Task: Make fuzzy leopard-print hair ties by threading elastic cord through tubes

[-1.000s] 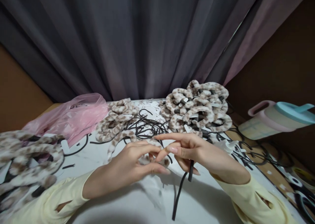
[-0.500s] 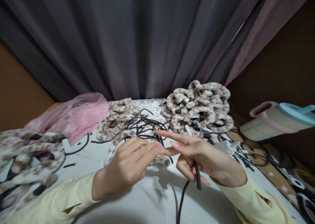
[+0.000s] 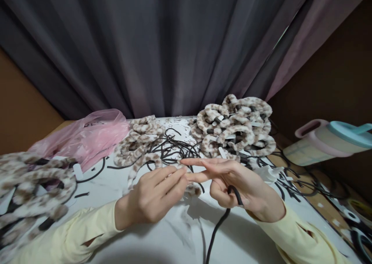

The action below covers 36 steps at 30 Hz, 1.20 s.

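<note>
My left hand (image 3: 154, 194) and my right hand (image 3: 235, 184) meet fingertip to fingertip above a white table (image 3: 162, 237). My right hand's lower fingers curl round a black headband (image 3: 218, 227) that trails down toward me, while its index and middle fingers stretch left. My left hand's fingers are pressed together at those fingertips, pinching something too small to make out. A fuzzy leopard-print sleeve (image 3: 190, 188) lies just under the fingers.
Piles of leopard-print covered headbands lie at back right (image 3: 235, 126), back centre (image 3: 138, 142) and far left (image 3: 31, 186). Bare black headbands (image 3: 174, 150) tangle between them. A pink plastic bag (image 3: 84, 138) sits back left, a lidded jug (image 3: 328, 140) at right. Dark curtains hang behind.
My left hand has slid right and closed up against my right fingertips. The black headband's end has been drawn further into my right palm, its tail swinging a little.
</note>
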Each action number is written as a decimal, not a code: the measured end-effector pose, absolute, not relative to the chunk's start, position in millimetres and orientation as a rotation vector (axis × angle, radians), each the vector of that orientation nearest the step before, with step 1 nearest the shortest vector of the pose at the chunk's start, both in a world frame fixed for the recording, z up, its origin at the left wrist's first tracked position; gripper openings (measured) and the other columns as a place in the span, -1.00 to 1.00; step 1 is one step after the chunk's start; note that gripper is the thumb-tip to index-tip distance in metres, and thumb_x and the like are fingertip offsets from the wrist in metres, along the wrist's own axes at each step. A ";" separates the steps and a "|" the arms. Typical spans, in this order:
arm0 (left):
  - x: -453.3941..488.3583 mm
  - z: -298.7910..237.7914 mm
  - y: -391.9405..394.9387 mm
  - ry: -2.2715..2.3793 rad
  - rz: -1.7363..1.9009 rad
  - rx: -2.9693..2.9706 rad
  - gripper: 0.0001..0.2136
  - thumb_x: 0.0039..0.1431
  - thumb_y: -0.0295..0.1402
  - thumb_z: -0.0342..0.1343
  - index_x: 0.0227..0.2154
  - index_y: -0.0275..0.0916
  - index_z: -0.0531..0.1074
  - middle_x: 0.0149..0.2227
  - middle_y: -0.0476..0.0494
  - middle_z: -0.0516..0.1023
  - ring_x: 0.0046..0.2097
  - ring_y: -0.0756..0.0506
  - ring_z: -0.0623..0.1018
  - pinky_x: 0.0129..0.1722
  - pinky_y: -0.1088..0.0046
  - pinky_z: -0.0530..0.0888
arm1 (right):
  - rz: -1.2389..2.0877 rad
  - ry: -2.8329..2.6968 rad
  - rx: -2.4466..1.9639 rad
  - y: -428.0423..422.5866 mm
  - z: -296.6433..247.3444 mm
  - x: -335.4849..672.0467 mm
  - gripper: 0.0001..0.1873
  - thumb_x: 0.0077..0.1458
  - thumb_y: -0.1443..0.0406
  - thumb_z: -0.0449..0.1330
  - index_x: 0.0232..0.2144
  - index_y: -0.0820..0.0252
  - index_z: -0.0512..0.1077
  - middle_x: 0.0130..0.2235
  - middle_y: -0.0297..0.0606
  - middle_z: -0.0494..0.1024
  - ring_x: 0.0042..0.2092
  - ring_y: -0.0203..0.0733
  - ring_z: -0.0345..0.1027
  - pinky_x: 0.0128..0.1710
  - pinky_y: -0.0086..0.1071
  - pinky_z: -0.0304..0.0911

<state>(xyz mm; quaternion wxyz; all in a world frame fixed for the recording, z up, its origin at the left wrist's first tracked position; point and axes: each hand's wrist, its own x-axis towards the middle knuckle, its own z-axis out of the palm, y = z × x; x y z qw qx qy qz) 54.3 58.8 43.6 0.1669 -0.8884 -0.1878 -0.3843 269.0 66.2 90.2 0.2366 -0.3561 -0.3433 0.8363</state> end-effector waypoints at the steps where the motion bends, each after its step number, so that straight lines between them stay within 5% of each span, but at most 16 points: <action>1: 55.4 45.7 59.7 -0.538 -1.091 -2.546 -0.77 0.24 -0.50 -0.14 -0.15 -0.30 0.40 -0.24 -0.27 0.60 -0.15 -0.12 0.56 -0.15 0.34 0.53 | 2.275 -0.936 -0.995 65.9 90.7 268.6 -0.59 0.09 0.26 0.05 0.00 0.20 0.37 -0.09 -0.02 0.54 -0.74 -0.53 -0.03 -0.79 -0.55 -0.31; 9: 57.0 60.1 59.3 -0.638 -1.275 -2.666 -0.79 0.08 -0.65 0.03 -0.22 -0.36 0.41 -0.30 -0.23 0.60 -0.31 -0.11 0.53 -0.37 0.40 0.46 | 2.364 -0.996 -0.932 69.4 86.7 272.1 -0.64 0.17 0.18 0.02 -0.06 0.23 0.39 -0.10 -0.02 0.54 -0.74 -0.55 -0.06 -0.77 -0.52 -0.36; 16: 60.0 51.9 60.0 -0.848 -1.298 -2.873 -0.73 0.18 -0.62 -0.01 -0.08 -0.32 0.40 -0.26 -0.18 0.58 -0.21 -0.08 0.49 -0.23 0.38 0.42 | 2.310 -0.976 -0.917 65.6 91.6 270.0 -0.56 0.15 0.16 0.06 0.07 0.11 0.27 -0.10 -0.05 0.54 -0.73 -0.51 0.02 -0.77 -0.54 -0.34; 23: 63.0 44.0 71.1 -1.216 -1.297 -2.889 -0.80 0.24 -0.53 -0.02 -0.34 -0.21 0.50 -0.38 -0.01 0.55 -0.32 -0.01 0.46 -0.26 0.45 0.34 | 2.239 -0.933 -0.992 66.1 92.7 265.5 -0.52 0.15 0.22 0.05 0.13 0.15 0.21 0.03 0.05 0.44 -0.72 -0.52 0.04 -0.77 -0.54 -0.36; 36: 67.6 29.7 80.3 -0.822 -1.346 -2.463 -0.91 0.19 -0.56 0.02 -0.39 -0.30 0.37 -0.46 -0.10 0.52 -0.36 -0.05 0.45 -0.35 0.42 0.41 | 2.245 -0.758 -1.031 70.9 88.1 261.2 -0.66 0.20 0.31 0.01 0.01 0.26 0.29 -0.04 0.04 0.47 -0.71 -0.57 0.05 -0.83 -0.65 -0.19</action>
